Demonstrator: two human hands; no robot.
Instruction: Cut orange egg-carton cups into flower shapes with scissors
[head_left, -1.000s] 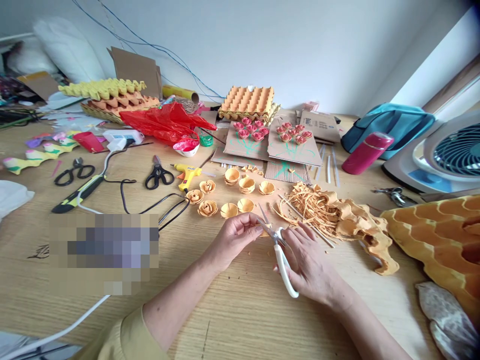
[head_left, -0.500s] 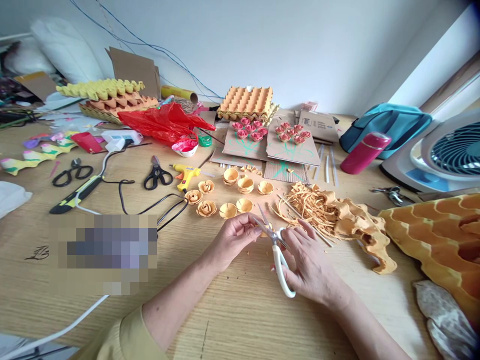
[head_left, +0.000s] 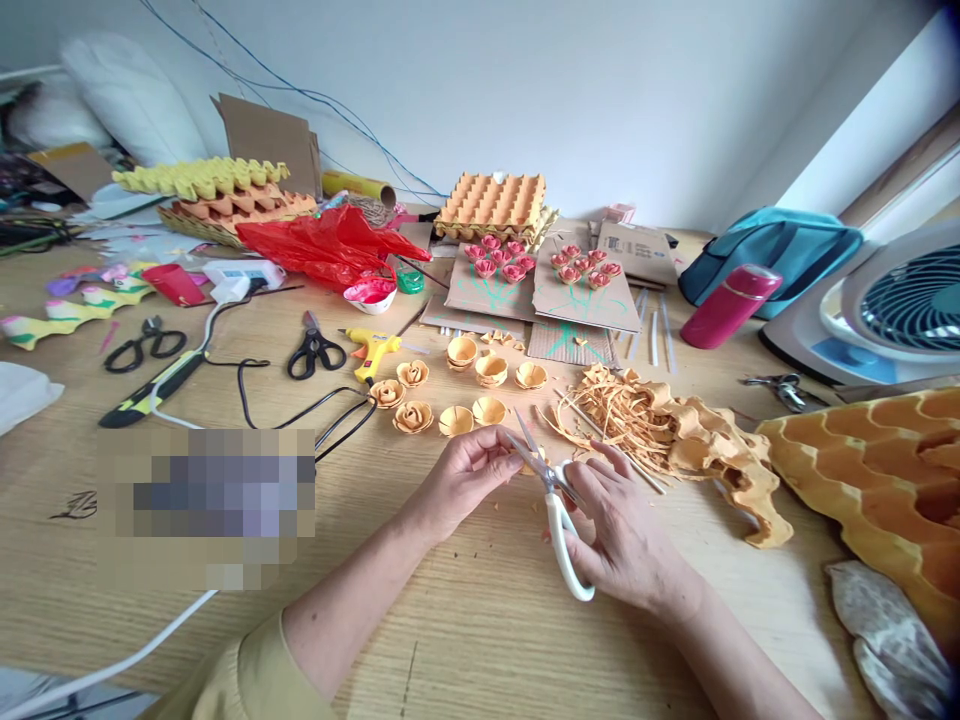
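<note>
My right hand [head_left: 619,530] grips a pair of white-handled scissors [head_left: 564,550], whose blades are parted and point up and left. The blade tips lie beside the fingertips of my left hand [head_left: 469,478]. Those fingers are pinched together at a small orange carton piece [head_left: 534,462], mostly hidden behind fingers and blades. Just beyond my hands, orange carton cups [head_left: 489,411] and rolled carton flowers [head_left: 412,417] stand on the table [head_left: 450,630]. Beside my right hand lies a heap of thin carton strips [head_left: 611,415].
A yellow glue gun [head_left: 373,350], black scissors [head_left: 315,347] and cables lie to the left. Behind are red flowers on cardboard [head_left: 586,295] and a red plastic bag [head_left: 330,245]. At right are a pink bottle [head_left: 731,305], a fan [head_left: 900,300] and large egg trays [head_left: 877,460].
The scissors' handles have spread a little wider, and the blades are slightly more open. My left hand has hardly moved.
</note>
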